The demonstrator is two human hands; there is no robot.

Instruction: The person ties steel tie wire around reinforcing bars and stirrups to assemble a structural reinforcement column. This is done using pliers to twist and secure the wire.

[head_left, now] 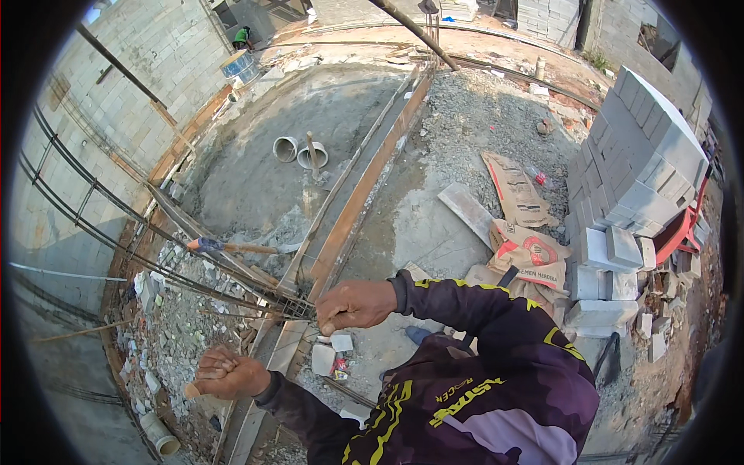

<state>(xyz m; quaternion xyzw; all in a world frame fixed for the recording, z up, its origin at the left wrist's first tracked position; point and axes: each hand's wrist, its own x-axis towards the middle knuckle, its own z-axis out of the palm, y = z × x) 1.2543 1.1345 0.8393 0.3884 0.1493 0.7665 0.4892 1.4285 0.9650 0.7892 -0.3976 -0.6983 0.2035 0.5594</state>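
Head view: steel rods (142,222), tied with cross loops, slope from the upper left to a bunched end directly beside the fingertips of the right grip (356,307). The right grip is turned down with its fingers bent; it cannot be told whether it closes on a rod. The left grip (232,375) is narrow, fingers curled toward the palm, below and to the left of the rod end, apart from it. Any small item inside it cannot be made out.

Markings: the paper sack (531,254) bears dark lettering and a round red emblem. A second sack (514,190) above it is also printed. The dark sleeve (465,298) has yellow trim; yellow lettering shows on the shirt (473,403).

Edges: an orange-brown plank (370,184) runs diagonally upward from near the right grip. Wet concrete (248,186) spreads on its left; grey ground (415,232) extends on its right toward the sacks. Rubble (174,325) lies under the rods, above the left grip. Stacked blocks (632,147) bound the right side.
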